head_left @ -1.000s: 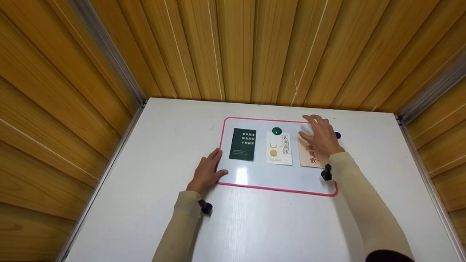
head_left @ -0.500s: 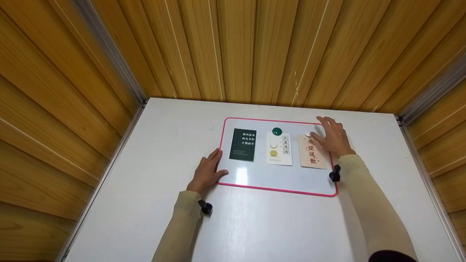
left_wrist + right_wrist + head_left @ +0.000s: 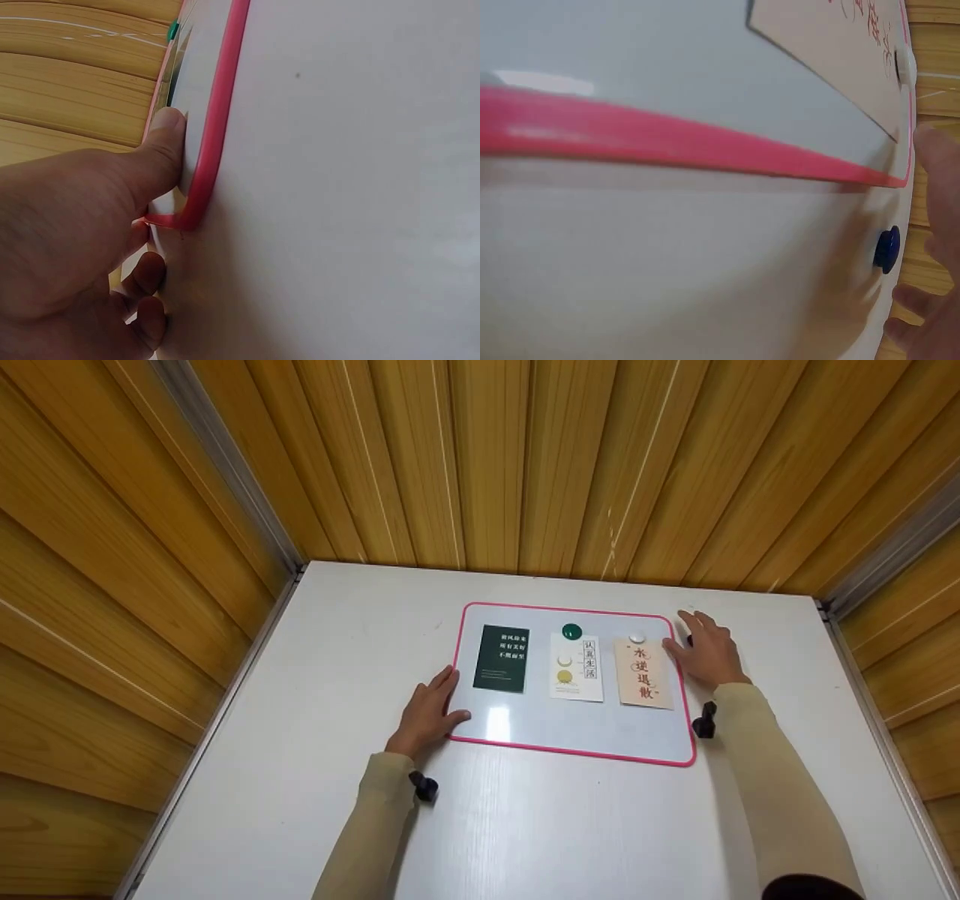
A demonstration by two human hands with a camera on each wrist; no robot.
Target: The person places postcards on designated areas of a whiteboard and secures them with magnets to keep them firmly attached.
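A whiteboard (image 3: 570, 735) with a pink rim lies on the white table. My left hand (image 3: 426, 714) rests at its lower left corner, thumb on the board's face and the other fingers along the outside edge. Beyond the right rim, my right hand (image 3: 709, 654) is held with spread fingers over a dark blue round magnet (image 3: 887, 250), mostly hidden by the hand in the head view. On the board lie a dark green card (image 3: 501, 658), a white card (image 3: 576, 681) with a green magnet (image 3: 572, 631) at its top, and a peach card (image 3: 645, 675) with a white magnet (image 3: 637, 637) at its top.
The white table (image 3: 300, 697) extends around the board. A ribbed wooden-looking wall (image 3: 487, 465) stands behind it, with metal strips (image 3: 225, 465) at the corners. The sleeves carry small black devices (image 3: 424, 787) at the wrists.
My right hand has moved right, off the peach card and the white magnet, to the blue magnet beside the board. The white magnet stays at the card's top. The left hand has stayed put.
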